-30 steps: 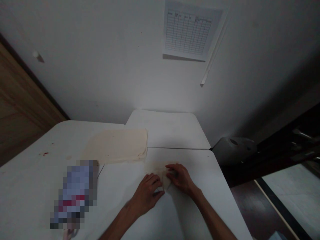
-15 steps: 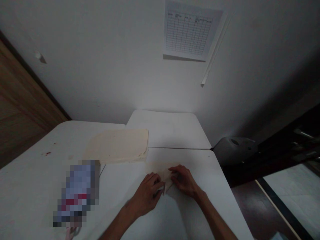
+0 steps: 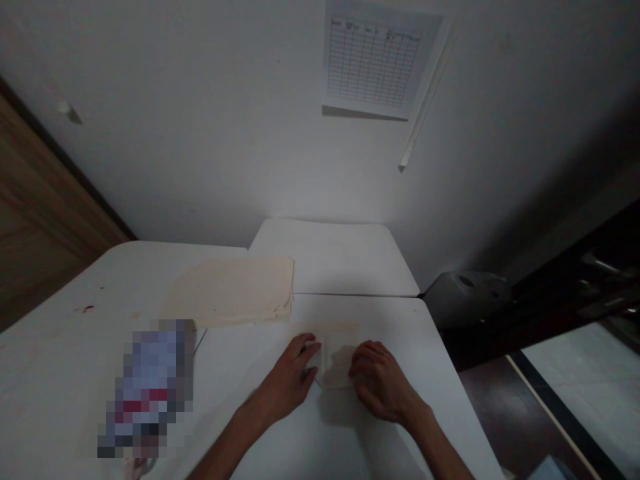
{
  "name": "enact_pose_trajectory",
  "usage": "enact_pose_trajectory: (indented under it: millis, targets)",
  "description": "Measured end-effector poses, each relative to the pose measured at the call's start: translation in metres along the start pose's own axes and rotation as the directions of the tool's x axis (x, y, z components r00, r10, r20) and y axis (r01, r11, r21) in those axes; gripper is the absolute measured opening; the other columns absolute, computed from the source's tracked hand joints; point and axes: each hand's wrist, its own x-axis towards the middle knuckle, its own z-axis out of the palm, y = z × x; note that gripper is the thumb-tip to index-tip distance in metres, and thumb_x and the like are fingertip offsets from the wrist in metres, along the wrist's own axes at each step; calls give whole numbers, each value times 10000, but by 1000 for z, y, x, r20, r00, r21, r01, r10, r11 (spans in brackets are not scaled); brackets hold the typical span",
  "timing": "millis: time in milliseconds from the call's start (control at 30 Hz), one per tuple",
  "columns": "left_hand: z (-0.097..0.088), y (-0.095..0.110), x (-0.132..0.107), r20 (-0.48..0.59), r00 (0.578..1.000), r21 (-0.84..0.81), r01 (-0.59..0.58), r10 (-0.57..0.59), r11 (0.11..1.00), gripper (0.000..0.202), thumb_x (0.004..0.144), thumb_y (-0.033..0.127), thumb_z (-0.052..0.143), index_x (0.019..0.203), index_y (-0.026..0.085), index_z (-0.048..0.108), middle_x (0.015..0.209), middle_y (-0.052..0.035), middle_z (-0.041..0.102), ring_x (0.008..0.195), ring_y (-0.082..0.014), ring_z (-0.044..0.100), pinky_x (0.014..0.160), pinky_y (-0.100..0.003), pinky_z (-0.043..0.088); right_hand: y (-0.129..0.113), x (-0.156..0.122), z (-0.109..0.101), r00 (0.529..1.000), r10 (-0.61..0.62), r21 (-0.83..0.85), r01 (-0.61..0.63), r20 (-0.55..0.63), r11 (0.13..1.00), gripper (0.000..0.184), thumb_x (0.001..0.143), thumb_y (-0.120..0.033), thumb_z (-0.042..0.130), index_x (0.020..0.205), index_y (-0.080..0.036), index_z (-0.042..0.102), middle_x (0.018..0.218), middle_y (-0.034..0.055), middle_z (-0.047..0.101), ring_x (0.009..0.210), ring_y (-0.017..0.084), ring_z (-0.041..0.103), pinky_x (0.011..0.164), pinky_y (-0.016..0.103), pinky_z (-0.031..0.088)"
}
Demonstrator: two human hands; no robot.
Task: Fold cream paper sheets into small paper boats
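A small folded cream sheet (image 3: 336, 353) lies on the white table (image 3: 260, 420) in front of me. My left hand (image 3: 290, 373) rests on its left edge, fingers stretched out and pressing flat. My right hand (image 3: 381, 383) sits at the sheet's lower right edge with the fingers curled down onto it. Both forearms come in from the bottom of the view.
A stack of cream sheets (image 3: 235, 290) lies behind and to the left. A blurred-out object (image 3: 147, 390) sits at the left front. A second white tabletop (image 3: 335, 257) joins at the back. A grey bin (image 3: 467, 293) stands to the right of the table. A chart (image 3: 373, 63) hangs on the wall.
My right hand has slid back toward me and to the right, off the sheet's middle. The sheet now lies flatter and shows as a folded rectangle. My left hand has barely moved.
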Motion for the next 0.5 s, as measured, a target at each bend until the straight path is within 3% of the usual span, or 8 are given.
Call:
enact_pose_trajectory:
  millis: [67, 200, 367, 500]
  targets:
    - [-1, -3, 3, -7, 1000, 30, -6, 6, 1000, 471, 822, 118, 546, 1273, 243, 491, 1292, -104, 477, 1185, -257, 471, 1000, -466, 437, -7, 4, 5, 999, 44, -94, -45, -11, 995, 28, 800, -238, 618, 806, -220, 638, 876, 56, 620, 904, 232, 536, 834, 389, 418]
    - [-8, -3, 8, 18, 1000, 118, -19, 17, 993, 534, 770, 170, 626, 1281, 250, 494, 1254, -92, 526, 1187, -289, 448, 1010, -516, 384, -11, 10, 22, 991, 101, -208, -119, -92, 971, 78, 803, -239, 672, 756, -214, 614, 840, 65, 602, 883, 241, 522, 821, 390, 424]
    - [-18, -8, 9, -5, 1000, 88, 20, -20, 996, 605, 727, 135, 603, 1307, 243, 469, 1212, -93, 533, 1158, -283, 466, 1000, -489, 376, -14, 10, 31, 993, 96, -102, -103, -71, 989, 102, 852, -129, 586, 828, -219, 627, 860, 44, 594, 853, 201, 525, 800, 341, 445]
    - [-26, -10, 13, -2, 999, 18, 35, -35, 999, 343, 740, 136, 593, 1072, 224, 598, 1045, -67, 559, 1021, -246, 530, 913, -423, 435, -19, 11, 34, 991, 115, 26, -113, -69, 993, 198, 851, -70, 545, 892, -227, 657, 884, 44, 599, 867, 191, 533, 768, 306, 456]
